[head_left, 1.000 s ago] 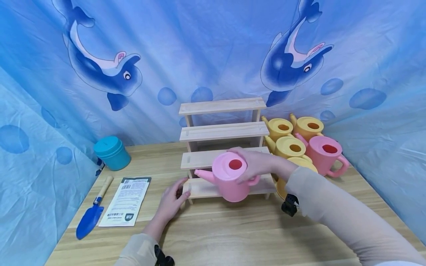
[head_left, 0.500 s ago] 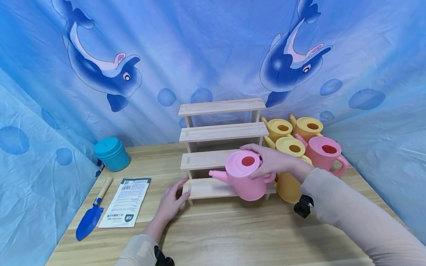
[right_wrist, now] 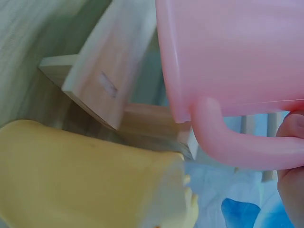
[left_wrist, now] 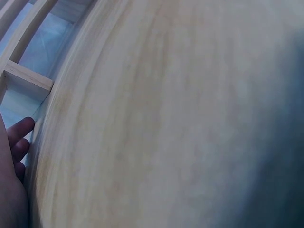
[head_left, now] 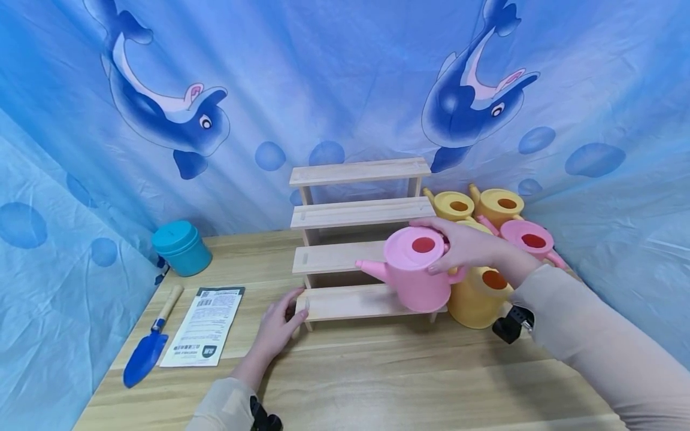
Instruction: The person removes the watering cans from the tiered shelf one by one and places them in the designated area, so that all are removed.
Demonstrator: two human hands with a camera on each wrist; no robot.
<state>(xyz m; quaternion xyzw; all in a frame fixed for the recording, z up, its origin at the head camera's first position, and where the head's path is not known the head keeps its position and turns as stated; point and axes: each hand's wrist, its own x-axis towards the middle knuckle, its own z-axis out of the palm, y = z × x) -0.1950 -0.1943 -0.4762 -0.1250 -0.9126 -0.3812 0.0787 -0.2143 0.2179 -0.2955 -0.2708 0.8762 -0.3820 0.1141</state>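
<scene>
My right hand (head_left: 466, 244) grips a pink watering can (head_left: 417, 286) at its handle side, thumb and fingers wrapped round the upper part. The can's spout points left, and its body overlaps the right end of the lowest step of a wooden tiered stand (head_left: 345, 303). In the right wrist view, the can's curved handle (right_wrist: 237, 151) shows beside my fingers. My left hand (head_left: 276, 328) holds the left end of that lowest step, thumb at the front; only several of its fingers (left_wrist: 21, 128) show in the left wrist view.
Several yellow watering cans (head_left: 477, 302) and a second pink watering can (head_left: 525, 236) stand right of the stand. To the left are a teal lidded canister (head_left: 182, 248), a blue trowel (head_left: 145, 359) and a white printed packet (head_left: 203, 328). A blue dolphin curtain (head_left: 366, 78) hangs behind.
My right hand has carried the pink watering can rightward along the lowest step and slightly up, close to the front yellow can. My left hand has stayed at the stand's left end.
</scene>
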